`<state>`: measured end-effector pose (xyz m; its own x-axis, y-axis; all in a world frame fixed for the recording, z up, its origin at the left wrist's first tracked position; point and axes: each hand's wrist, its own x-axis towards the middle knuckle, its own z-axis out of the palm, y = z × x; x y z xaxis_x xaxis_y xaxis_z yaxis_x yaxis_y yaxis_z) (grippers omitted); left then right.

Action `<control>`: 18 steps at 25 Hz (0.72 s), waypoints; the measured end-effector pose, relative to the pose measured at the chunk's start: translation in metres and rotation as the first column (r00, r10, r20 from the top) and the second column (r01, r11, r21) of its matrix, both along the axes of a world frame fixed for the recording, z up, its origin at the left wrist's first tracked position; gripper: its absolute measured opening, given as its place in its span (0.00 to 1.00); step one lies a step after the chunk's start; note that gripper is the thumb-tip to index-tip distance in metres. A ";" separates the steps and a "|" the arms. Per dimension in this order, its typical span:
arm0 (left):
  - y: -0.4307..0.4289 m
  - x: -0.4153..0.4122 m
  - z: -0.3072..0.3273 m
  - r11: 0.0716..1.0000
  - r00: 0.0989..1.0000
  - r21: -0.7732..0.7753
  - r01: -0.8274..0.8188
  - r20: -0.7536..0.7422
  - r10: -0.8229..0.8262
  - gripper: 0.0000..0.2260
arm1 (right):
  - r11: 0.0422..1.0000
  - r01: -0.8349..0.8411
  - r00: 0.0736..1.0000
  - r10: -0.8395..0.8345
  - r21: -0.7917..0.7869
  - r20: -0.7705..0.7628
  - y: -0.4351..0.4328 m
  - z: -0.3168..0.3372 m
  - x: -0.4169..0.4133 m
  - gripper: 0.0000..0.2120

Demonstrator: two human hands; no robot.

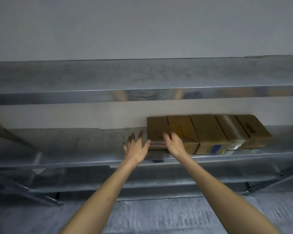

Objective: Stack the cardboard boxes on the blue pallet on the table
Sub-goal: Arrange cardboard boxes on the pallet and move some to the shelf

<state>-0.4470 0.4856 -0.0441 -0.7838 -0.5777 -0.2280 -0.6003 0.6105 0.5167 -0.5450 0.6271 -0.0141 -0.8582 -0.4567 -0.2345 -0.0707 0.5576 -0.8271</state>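
Picking a box from the shelf (71,146); pallet and table are not in view.
Boxes (210,132) sit in a row on the shelf. The left grip (136,146), spread wide, is just beside the end box (156,130). The right grip (174,143) lies on its front edge, hold unclear. Next, probably: clasp both sides and lift.

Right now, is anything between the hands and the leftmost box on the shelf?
Nothing visible. The left hand is open beside the left end of the leftmost box, nothing between them. The right hand rests on its top; its grip is too blurred to judge. The next box sits tight against its right side.
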 end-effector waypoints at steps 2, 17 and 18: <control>0.009 -0.012 -0.004 0.999 1.000 0.050 -0.016 -0.008 0.017 0.29 | 0.999 -0.009 0.999 0.011 -0.038 0.044 -0.001 -0.008 -0.007 0.28; -0.019 -0.068 -0.030 0.933 0.992 0.352 0.071 -0.127 -0.028 0.28 | 0.982 0.093 0.968 -0.050 -0.166 0.244 -0.045 -0.039 -0.031 0.26; -0.022 -0.067 -0.033 0.930 0.990 0.357 0.087 -0.134 -0.041 0.28 | 0.984 0.093 0.969 -0.055 -0.150 0.239 -0.046 -0.044 -0.030 0.27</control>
<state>-0.5138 0.4634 -0.0767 -0.8516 -0.4214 -0.3117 -0.4840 0.4039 0.7762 -0.5749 0.5812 -0.0579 -0.8210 -0.4419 -0.3615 0.1710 0.4139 -0.8941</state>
